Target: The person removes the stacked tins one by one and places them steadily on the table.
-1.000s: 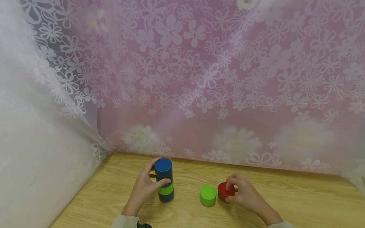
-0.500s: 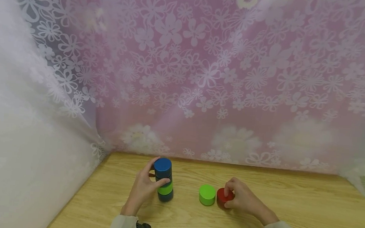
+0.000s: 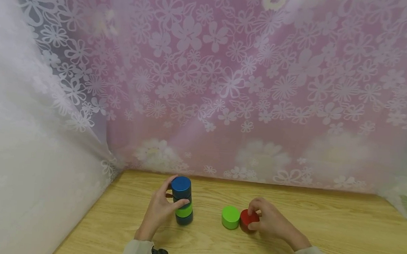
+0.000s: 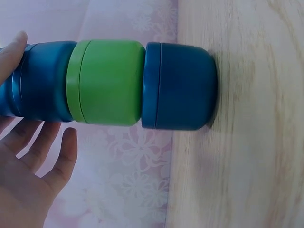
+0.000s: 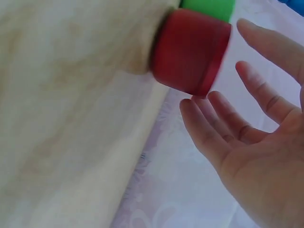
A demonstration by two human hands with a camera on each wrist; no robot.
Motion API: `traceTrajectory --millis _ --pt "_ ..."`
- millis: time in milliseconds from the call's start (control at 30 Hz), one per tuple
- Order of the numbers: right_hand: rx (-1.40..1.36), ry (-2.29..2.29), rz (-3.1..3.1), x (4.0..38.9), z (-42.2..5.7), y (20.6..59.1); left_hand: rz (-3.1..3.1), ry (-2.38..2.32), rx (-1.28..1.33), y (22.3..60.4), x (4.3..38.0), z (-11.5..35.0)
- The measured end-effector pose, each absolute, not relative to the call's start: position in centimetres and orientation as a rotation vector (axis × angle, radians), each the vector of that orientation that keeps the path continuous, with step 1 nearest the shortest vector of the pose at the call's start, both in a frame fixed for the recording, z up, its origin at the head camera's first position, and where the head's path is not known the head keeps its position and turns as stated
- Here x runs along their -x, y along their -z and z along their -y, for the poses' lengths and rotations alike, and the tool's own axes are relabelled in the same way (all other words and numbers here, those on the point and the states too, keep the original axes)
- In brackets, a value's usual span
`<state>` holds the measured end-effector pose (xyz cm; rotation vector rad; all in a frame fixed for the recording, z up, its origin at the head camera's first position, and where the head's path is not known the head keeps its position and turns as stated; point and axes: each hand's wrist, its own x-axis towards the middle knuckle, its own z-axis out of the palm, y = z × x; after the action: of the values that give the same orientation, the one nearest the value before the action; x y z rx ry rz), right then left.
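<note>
A stack of round lidded tins (image 3: 181,196) stands upright on the table, blue at the top and bottom with a green tin (image 4: 111,83) between. My left hand (image 3: 159,209) grips the upper blue part, thumb in front and fingers round the far side. The bottom blue tin (image 4: 183,88) rests on the wood. To the right, a red tin (image 3: 247,221) sits close beside a loose green tin (image 3: 230,217). My right hand (image 3: 271,220) is over the red tin; in the right wrist view its loosely spread fingers are around the lid's rim, contact unclear.
The wood-grain table (image 3: 204,242) ends at a pink flowered curtain (image 3: 202,142) along the back. A pale white curtain (image 3: 42,172) hangs along the left side.
The red tin has come towards me and slightly left, closer to the loose green tin, with my right hand at it. My left hand and the stack have stayed put.
</note>
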<state>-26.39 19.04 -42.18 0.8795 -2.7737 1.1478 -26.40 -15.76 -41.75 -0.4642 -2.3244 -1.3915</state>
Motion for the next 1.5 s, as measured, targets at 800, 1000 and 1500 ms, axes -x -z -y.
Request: traceTrajectory --millis 800,1000,1500 --pt "-0.874 -1.321 2.428 27.2 -13.4 37.6 2.504 1.305 0.47 42.3 26.6 17.1" --pt "-0.935 -1.378 2.401 27.4 -11.9 37.1 2.515 1.303 0.5 42.6 26.5 17.0" --pt "-0.995 -1.446 2.335 27.4 -7.8 36.7 2.542 1.328 0.482 43.0 26.6 17.2"
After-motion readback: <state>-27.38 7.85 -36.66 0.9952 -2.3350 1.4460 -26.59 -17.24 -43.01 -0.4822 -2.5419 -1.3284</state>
